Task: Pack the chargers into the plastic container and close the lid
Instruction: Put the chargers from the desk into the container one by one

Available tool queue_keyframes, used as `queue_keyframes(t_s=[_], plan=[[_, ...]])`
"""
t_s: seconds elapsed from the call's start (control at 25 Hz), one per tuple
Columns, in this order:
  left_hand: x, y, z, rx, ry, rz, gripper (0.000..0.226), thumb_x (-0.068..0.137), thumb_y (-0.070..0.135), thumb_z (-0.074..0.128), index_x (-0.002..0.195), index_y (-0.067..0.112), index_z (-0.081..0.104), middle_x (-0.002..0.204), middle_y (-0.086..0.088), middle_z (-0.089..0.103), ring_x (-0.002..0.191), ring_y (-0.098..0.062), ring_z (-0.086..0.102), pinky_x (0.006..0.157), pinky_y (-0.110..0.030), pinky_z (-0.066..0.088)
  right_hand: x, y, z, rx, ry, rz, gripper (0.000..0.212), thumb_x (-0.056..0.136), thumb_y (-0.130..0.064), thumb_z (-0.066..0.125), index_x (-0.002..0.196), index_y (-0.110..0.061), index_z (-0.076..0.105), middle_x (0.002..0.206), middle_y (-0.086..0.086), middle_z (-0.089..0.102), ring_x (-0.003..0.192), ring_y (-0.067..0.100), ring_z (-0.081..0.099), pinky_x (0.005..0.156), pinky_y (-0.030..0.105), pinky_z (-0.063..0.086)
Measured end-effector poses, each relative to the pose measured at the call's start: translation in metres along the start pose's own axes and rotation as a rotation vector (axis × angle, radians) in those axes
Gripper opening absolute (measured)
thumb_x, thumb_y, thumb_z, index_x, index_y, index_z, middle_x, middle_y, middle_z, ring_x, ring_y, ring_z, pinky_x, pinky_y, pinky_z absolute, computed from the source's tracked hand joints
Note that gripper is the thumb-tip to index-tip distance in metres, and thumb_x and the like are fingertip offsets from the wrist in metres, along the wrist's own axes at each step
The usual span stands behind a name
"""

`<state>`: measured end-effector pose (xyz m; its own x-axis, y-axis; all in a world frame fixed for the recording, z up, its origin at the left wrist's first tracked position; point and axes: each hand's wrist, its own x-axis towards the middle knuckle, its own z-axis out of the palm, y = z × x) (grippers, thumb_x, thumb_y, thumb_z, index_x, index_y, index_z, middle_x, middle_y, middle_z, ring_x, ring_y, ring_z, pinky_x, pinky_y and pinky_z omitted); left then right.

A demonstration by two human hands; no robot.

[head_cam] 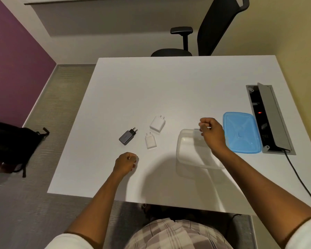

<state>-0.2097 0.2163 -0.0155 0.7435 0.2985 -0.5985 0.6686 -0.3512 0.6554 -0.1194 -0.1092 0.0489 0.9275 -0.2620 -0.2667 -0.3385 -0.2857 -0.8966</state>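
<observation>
Three chargers lie on the white table point(169, 87): a dark grey charger point(127, 137) at the left, a small white charger point(150, 141) beside it, and a larger white charger point(157, 123) just behind. A clear plastic container point(188, 151) stands open and empty to their right. Its blue lid point(241, 132) lies flat farther right. My left hand point(126, 163) rests on the table as a closed fist, in front of the chargers. My right hand point(212, 132) hovers over the container's far edge with fingers curled and nothing visible in them.
An open grey cable hatch point(269, 117) with a red light sits at the table's right edge, and a black cable point(302, 184) runs from it toward me. A black office chair point(205, 33) stands beyond the table. A black bag point(11, 146) lies on the floor at left.
</observation>
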Motion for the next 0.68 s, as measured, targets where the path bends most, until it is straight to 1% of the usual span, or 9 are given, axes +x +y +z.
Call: queue_keyframes(t_s=[0.08, 0.16, 0.28, 0.32, 0.36, 0.44, 0.52, 0.6, 0.68], plan=[[0.01, -0.009, -0.006, 0.047, -0.012, 0.023, 0.02, 0.094, 0.013, 0.051, 0.097, 0.008, 0.07, 0.101, -0.013, 0.072, 0.085, -0.029, 0.068, 0.079, -0.036, 0.054, -0.013, -0.01, 0.028, 0.015, -0.054, -0.023, 0.021, 0.093, -0.01, 0.055, 0.11, -0.014, 0.066, 0.102, 0.005, 0.07, 0.092, 0.026, 0.069, 0.091, 0.048, 0.055], [0.022, -0.02, -0.006, 0.181, -0.013, 0.072, 0.021, 0.095, 0.015, 0.051, 0.101, 0.007, 0.07, 0.109, -0.012, 0.072, 0.103, -0.034, 0.066, 0.089, -0.036, 0.051, -0.025, -0.014, 0.06, 0.01, -0.124, -0.033, 0.018, 0.093, -0.015, 0.055, 0.107, -0.018, 0.066, 0.095, 0.0, 0.07, 0.084, 0.02, 0.07, 0.084, 0.041, 0.058], [0.035, -0.03, 0.004, 0.365, 0.021, 0.169, 0.035, 0.096, 0.019, 0.05, 0.128, 0.007, 0.06, 0.132, -0.014, 0.063, 0.123, -0.032, 0.056, 0.102, -0.035, 0.043, -0.035, -0.007, 0.109, -0.077, -0.219, -0.013, 0.016, 0.089, -0.017, 0.056, 0.101, -0.023, 0.065, 0.093, -0.005, 0.069, 0.082, 0.021, 0.067, 0.071, 0.017, 0.052], [0.04, -0.035, 0.008, 0.435, 0.029, 0.214, 0.04, 0.096, 0.02, 0.049, 0.134, 0.008, 0.055, 0.139, -0.014, 0.057, 0.129, -0.031, 0.051, 0.107, -0.037, 0.042, -0.035, -0.001, 0.125, -0.148, -0.251, -0.022, 0.018, 0.088, -0.014, 0.058, 0.104, -0.02, 0.064, 0.096, -0.003, 0.069, 0.083, 0.021, 0.066, 0.067, 0.01, 0.048], [0.044, -0.042, 0.012, 0.503, 0.041, 0.264, 0.045, 0.096, 0.021, 0.049, 0.139, 0.01, 0.05, 0.146, -0.013, 0.05, 0.135, -0.029, 0.045, 0.112, -0.038, 0.039, -0.034, 0.007, 0.139, -0.224, -0.294, -0.033, 0.023, 0.087, -0.012, 0.061, 0.11, -0.017, 0.062, 0.102, 0.001, 0.068, 0.086, 0.022, 0.066, 0.068, 0.008, 0.047], [0.046, -0.058, 0.023, 0.591, 0.085, 0.343, 0.054, 0.097, 0.025, 0.048, 0.149, 0.013, 0.038, 0.16, -0.009, 0.034, 0.148, -0.026, 0.03, 0.121, -0.039, 0.03, -0.03, 0.02, 0.162, -0.387, -0.38, -0.042, 0.042, 0.085, -0.012, 0.066, 0.125, -0.011, 0.055, 0.117, 0.011, 0.063, 0.095, 0.026, 0.064, 0.082, 0.025, 0.052], [0.046, -0.075, 0.033, 0.633, 0.125, 0.397, 0.062, 0.099, 0.029, 0.046, 0.155, 0.014, 0.025, 0.166, -0.007, 0.02, 0.154, -0.025, 0.018, 0.126, -0.039, 0.019, -0.024, 0.03, 0.18, -0.529, -0.429, -0.043, 0.061, 0.082, -0.014, 0.068, 0.138, -0.012, 0.043, 0.129, 0.015, 0.054, 0.107, 0.029, 0.059, 0.092, 0.039, 0.051], [0.045, -0.089, 0.041, 0.69, 0.151, 0.462, 0.065, 0.101, 0.033, 0.04, 0.159, 0.015, 0.014, 0.169, -0.008, 0.008, 0.156, -0.026, 0.007, 0.127, -0.042, 0.009, -0.021, 0.035, 0.193, -0.618, -0.465, -0.079, 0.075, 0.08, -0.018, 0.067, 0.146, -0.016, 0.031, 0.136, 0.016, 0.047, 0.114, 0.033, 0.054, 0.094, 0.045, 0.05], [0.046, -0.096, 0.046, 0.728, 0.172, 0.488, 0.065, 0.103, 0.036, 0.033, 0.159, 0.015, 0.01, 0.169, -0.008, 0.002, 0.157, -0.025, 0.001, 0.127, -0.044, 0.006, -0.02, 0.039, 0.203, -0.7, -0.493, -0.141, 0.083, 0.079, -0.022, 0.068, 0.149, -0.021, 0.024, 0.14, 0.016, 0.043, 0.117, 0.035, 0.052, 0.093, 0.049, 0.051]])
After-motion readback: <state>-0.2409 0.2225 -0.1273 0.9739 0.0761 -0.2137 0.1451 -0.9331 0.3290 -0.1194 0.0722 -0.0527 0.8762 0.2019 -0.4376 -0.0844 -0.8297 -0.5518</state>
